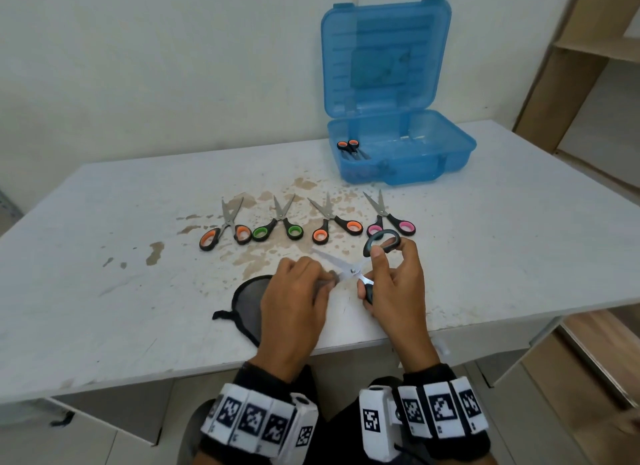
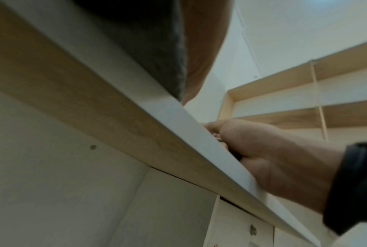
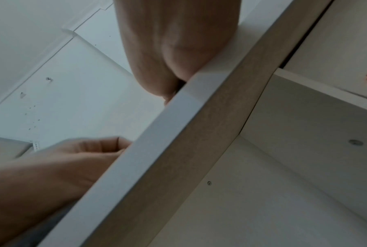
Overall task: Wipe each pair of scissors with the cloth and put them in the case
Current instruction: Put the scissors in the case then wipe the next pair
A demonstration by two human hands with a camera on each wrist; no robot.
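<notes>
At the desk's (image 1: pixel 104 291) near edge the dark cloth (image 1: pixel 247 300) lies flat, part under the left hand (image 1: pixel 294 301), whose fingers pinch a fold of it around one blade of the grey scissors (image 1: pixel 349 268). Those scissors are spread open, their blades pointing left and away, handles to the right. The right hand (image 1: pixel 394 284) grips both handle loops. Beyond, four more scissors (image 1: pixel 306 218) lie in a row across the middle, tips pointing to the far edge. In the far right corner the blue case (image 1: pixel 433 166) stands open, orange-handled scissors (image 1: pixel 349 149) inside at its left end.
</notes>
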